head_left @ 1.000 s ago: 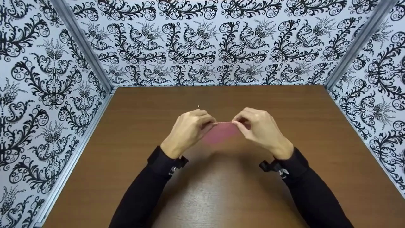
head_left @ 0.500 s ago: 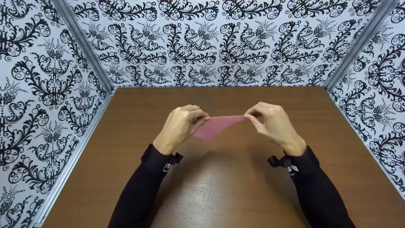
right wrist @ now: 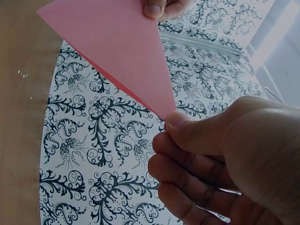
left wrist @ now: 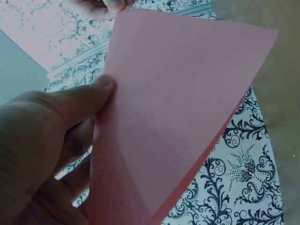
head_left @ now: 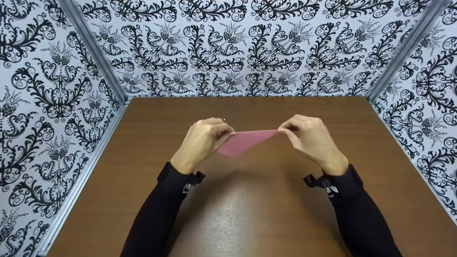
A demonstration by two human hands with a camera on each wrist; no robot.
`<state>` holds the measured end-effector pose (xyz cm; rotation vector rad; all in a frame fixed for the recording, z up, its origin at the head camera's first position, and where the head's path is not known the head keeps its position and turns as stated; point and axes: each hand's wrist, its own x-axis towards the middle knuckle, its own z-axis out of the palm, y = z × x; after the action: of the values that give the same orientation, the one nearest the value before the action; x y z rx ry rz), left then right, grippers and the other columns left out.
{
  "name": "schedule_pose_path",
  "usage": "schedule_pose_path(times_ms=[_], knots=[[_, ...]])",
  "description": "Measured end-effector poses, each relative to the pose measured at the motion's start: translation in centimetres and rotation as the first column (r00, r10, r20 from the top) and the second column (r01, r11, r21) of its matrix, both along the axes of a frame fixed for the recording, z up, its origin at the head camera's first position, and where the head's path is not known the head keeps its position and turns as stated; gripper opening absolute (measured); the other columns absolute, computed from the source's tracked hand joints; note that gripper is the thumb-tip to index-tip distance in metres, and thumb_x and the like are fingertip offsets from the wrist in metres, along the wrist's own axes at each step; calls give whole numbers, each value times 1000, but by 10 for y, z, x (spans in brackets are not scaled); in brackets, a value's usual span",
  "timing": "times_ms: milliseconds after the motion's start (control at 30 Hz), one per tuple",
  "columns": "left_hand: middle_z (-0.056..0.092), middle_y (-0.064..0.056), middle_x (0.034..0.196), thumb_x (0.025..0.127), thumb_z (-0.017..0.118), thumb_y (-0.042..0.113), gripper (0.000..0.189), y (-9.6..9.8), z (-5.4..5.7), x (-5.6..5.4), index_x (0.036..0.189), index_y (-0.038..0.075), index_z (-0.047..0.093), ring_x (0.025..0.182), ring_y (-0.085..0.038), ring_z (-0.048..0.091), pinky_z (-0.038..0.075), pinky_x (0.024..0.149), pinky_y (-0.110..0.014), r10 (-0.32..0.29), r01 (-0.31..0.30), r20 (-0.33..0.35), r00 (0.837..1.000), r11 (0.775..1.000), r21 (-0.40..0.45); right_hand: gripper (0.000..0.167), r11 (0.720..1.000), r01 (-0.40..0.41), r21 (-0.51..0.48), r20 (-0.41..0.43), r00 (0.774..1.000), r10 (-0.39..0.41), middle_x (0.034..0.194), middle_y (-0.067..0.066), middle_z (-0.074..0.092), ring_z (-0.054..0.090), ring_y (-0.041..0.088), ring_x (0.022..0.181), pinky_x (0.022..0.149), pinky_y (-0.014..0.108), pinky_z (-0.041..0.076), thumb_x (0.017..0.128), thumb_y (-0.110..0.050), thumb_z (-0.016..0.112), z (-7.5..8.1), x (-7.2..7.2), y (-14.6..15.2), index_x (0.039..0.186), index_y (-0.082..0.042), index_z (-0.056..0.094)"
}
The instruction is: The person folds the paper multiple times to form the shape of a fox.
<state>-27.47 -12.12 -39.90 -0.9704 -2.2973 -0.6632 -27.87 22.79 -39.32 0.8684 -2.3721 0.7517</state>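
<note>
A pink sheet of paper (head_left: 244, 142), folded over into a pointed shape, is held in the air above the table between both hands. My left hand (head_left: 203, 142) pinches its upper edge between thumb and fingers; in the left wrist view the thumb (left wrist: 101, 89) lies flat on the near face. At the other end my right hand (head_left: 314, 142) pinches a narrow corner, with the thumb (right wrist: 180, 123) on top in the right wrist view. The edge between the hands is straight. A free corner of the paper (right wrist: 51, 11) points away from the right hand. Layers show along the slanted side.
Below the hands spreads a brown wooden table (head_left: 228, 221). Walls with black-and-white scroll patterns (head_left: 228, 46) close it in at the back and sides, joined by grey metal posts (head_left: 94, 50). A small white speck (head_left: 224, 119) shows beyond the left hand.
Both hands have moved apart, the right hand farther right and the left slightly left. More of the paper's upper edge shows between them. Over the last half second little has moved.
</note>
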Motion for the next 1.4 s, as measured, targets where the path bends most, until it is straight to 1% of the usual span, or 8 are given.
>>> schedule_pose_path(times_ms=[100,267,367,567,700,900,1200,1400], knots=[[88,-4,99,110,86,22,12,0,0,0,111,12,93,86,-19,81,71,79,-34,2,-2,-1,1000,1000,-3,6,1000,4,9,-4,1000,-4,100,9,88,83,20,85,76,42,71,102,-3,91,0,0,0,108,-6,90],[88,-4,98,109,87,22,12,0,1,1,110,11,93,86,-20,82,71,79,-35,11,-11,-9,1000,1000,-10,8,1000,16,18,20,1000,-16,103,7,88,84,20,90,82,37,70,102,-7,93,0,1,-1,110,-7,90],[88,-3,98,109,88,22,12,2,0,2,110,12,93,87,-20,82,72,80,-35,15,-15,-18,1000,1000,-15,13,1000,14,15,27,1000,-15,108,7,88,85,23,95,87,40,71,100,-9,95,2,3,-4,113,-7,90],[88,-2,98,109,88,21,10,9,-3,5,109,12,93,87,-17,81,71,81,-33,14,-16,-39,999,999,-38,21,999,-26,30,-56,998,27,118,12,88,85,31,109,99,49,71,103,-13,93,2,7,-15,122,-6,88],[85,0,96,109,88,20,8,15,-4,8,108,13,92,85,-15,78,69,79,-31,8,-12,-56,998,998,-68,22,996,-85,38,-108,990,88,118,14,87,84,31,109,96,47,72,103,-9,92,-3,11,-27,124,-5,86],[86,1,98,109,88,19,6,23,-8,11,109,14,91,89,-16,79,70,83,-32,2,-7,-60,998,996,-85,25,984,-175,20,-122,977,176,117,16,87,86,30,103,87,40,74,102,-2,91,-13,14,-45,126,-1,85],[86,0,98,109,88,21,8,30,-12,13,108,13,91,89,-16,80,70,81,-30,-26,21,-81,996,998,-55,17,974,-225,2,-135,965,223,107,10,87,82,23,96,80,36,71,102,-1,90,-21,14,-56,118,-4,86],[85,0,98,110,87,22,10,32,-13,14,110,13,91,89,-16,79,70,82,-30,-35,31,-73,997,998,-53,12,976,-216,-7,-123,969,214,102,8,87,81,21,90,75,34,69,102,-3,91,-21,16,-57,114,-5,87]])
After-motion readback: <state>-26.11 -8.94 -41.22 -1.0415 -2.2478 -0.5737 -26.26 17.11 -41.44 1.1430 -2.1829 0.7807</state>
